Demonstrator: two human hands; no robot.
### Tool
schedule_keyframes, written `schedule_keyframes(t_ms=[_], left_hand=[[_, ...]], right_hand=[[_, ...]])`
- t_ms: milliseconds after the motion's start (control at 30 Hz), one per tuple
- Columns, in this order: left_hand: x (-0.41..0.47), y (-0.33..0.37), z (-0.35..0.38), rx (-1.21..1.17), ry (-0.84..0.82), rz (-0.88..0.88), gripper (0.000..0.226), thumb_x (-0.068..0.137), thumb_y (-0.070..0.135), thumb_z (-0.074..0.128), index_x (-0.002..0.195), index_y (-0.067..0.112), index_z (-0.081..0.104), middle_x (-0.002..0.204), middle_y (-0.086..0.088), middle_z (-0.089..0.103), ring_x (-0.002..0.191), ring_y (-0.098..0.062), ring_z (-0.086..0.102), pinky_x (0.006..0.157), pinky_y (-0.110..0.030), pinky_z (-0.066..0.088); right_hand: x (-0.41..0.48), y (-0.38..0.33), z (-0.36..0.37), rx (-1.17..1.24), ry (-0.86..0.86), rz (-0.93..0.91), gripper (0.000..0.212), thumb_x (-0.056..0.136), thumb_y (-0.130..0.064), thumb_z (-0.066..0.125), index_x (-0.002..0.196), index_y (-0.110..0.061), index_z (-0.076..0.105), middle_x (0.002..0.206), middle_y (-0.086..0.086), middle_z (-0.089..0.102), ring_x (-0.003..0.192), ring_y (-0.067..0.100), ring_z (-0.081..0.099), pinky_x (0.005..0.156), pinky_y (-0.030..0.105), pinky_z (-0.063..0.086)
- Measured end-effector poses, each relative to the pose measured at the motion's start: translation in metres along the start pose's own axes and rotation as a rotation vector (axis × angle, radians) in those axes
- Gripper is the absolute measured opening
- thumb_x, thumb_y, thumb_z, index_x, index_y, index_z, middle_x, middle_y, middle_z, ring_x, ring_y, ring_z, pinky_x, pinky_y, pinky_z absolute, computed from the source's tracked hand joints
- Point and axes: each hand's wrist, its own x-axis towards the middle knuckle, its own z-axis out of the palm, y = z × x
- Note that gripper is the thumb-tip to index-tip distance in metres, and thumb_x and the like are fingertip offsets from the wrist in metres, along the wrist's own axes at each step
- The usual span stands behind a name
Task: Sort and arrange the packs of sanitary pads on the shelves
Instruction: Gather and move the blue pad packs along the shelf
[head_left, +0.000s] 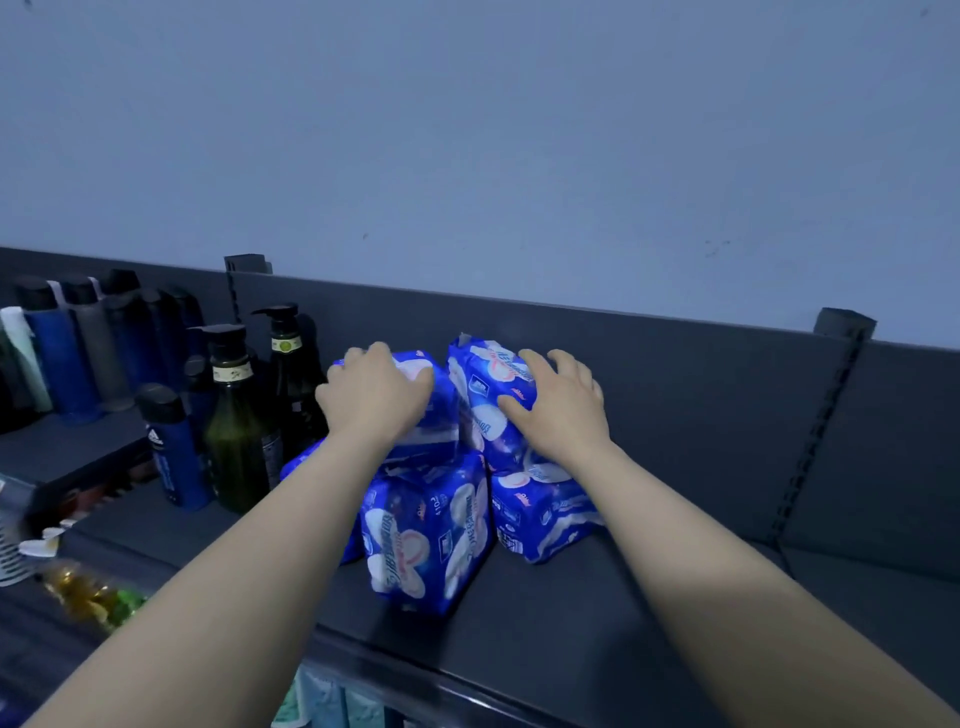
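Both hands work the top of the stack. The left hand (374, 400) has its fingers (410, 382) curled over the upper left pack (439, 413), gripping it. The right hand (558, 410) lays its fingers (569, 364) spread across the upper right pack (483, 384), thumb on the near face. Beneath stand a lower middle pack (431, 535), a lower right pack (540, 514) and a part-hidden lower left pack (298, 467), all clustered midway along the dark shelf (623, 597).

The packs look light, soft and squashy in slick film, so they probably slip; a hold across the broad sides seems safest. Their blue wrappers carry white flower shapes and writing too blurred and turned to read.

To the left, a blue bottle (174, 457) shows a three-stripe mark, apparently Adidas. The labels on the pump bottles (234, 431) are unreadable.
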Motion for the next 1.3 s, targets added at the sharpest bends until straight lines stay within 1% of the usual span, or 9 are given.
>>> schedule_keyframes(t_ms=[133,267,367,500,733,833,1000,1100,1300], left_hand=[[-0.03,0.029,0.001,-0.113,0.004,0.224,0.048,0.09,0.049,0.051,0.125,0.017,0.056,0.123,-0.005,0.059,0.11,-0.031,0.056,0.09,-0.041,0.045],[-0.067,0.064,0.016,-0.17,-0.02,0.424,0.043,0.092,0.044,0.05,0.126,0.019,0.057,0.124,-0.003,0.062,0.11,-0.03,0.057,0.089,-0.04,0.044],[-0.1,0.096,0.03,-0.203,-0.088,0.537,0.044,0.093,0.043,0.049,0.129,0.019,0.055,0.123,-0.004,0.062,0.111,-0.03,0.057,0.088,-0.04,0.046],[-0.156,0.151,0.047,-0.222,-0.179,0.673,0.046,0.093,0.045,0.049,0.132,0.02,0.053,0.127,-0.005,0.059,0.111,-0.031,0.056,0.088,-0.04,0.045],[-0.288,0.262,0.066,-0.308,-0.317,0.919,0.047,0.095,0.046,0.048,0.134,0.021,0.051,0.127,-0.002,0.058,0.111,-0.028,0.056,0.09,-0.038,0.042],[-0.354,0.313,0.069,-0.335,-0.363,1.017,0.047,0.095,0.047,0.047,0.134,0.021,0.05,0.129,-0.002,0.058,0.113,-0.027,0.056,0.09,-0.038,0.041],[-0.466,0.394,0.072,-0.367,-0.451,1.157,0.048,0.096,0.047,0.044,0.137,0.022,0.047,0.132,-0.002,0.055,0.116,-0.027,0.053,0.093,-0.038,0.04],[-0.532,0.435,0.074,-0.408,-0.517,1.236,0.049,0.096,0.047,0.044,0.138,0.022,0.046,0.132,-0.002,0.055,0.117,-0.027,0.053,0.093,-0.037,0.04],[-0.64,0.502,0.073,-0.445,-0.596,1.39,0.041,0.096,0.045,0.045,0.126,0.018,0.054,0.123,-0.003,0.057,0.109,-0.027,0.055,0.086,-0.036,0.041]], right_hand=[[-0.021,0.014,-0.024,-0.072,0.078,-0.014,0.059,0.094,-0.047,0.049,0.147,-0.025,0.034,0.15,0.004,0.036,0.141,0.024,0.025,0.116,0.041,0.02],[-0.061,0.05,-0.053,-0.123,0.106,0.058,0.056,0.094,-0.045,0.051,0.145,-0.024,0.038,0.147,0.002,0.041,0.139,0.022,0.03,0.115,0.038,0.019],[-0.102,0.084,-0.079,-0.175,0.115,0.137,0.055,0.095,-0.044,0.051,0.144,-0.024,0.039,0.143,0.0,0.044,0.138,0.022,0.032,0.115,0.037,0.019],[-0.165,0.134,-0.124,-0.251,0.149,0.247,0.053,0.095,-0.043,0.052,0.143,-0.023,0.042,0.139,0.0,0.048,0.135,0.021,0.035,0.114,0.036,0.021],[-0.292,0.229,-0.214,-0.387,0.201,0.475,0.052,0.094,-0.041,0.053,0.142,-0.023,0.044,0.139,0.0,0.049,0.135,0.022,0.037,0.115,0.039,0.023],[-0.351,0.272,-0.258,-0.463,0.203,0.578,0.052,0.094,-0.042,0.052,0.142,-0.024,0.043,0.139,0.0,0.05,0.134,0.022,0.037,0.114,0.038,0.024],[-0.448,0.335,-0.332,-0.575,0.203,0.712,0.052,0.093,-0.042,0.053,0.14,-0.021,0.046,0.135,0.002,0.053,0.13,0.024,0.042,0.109,0.038,0.027],[-0.503,0.366,-0.372,-0.634,0.206,0.802,0.053,0.093,-0.043,0.053,0.141,-0.021,0.045,0.134,0.002,0.053,0.13,0.025,0.042,0.109,0.039,0.028],[-0.595,0.408,-0.44,-0.708,0.22,0.988,0.053,0.094,-0.042,0.05,0.143,-0.023,0.041,0.14,0.002,0.048,0.132,0.025,0.037,0.109,0.037,0.025]])
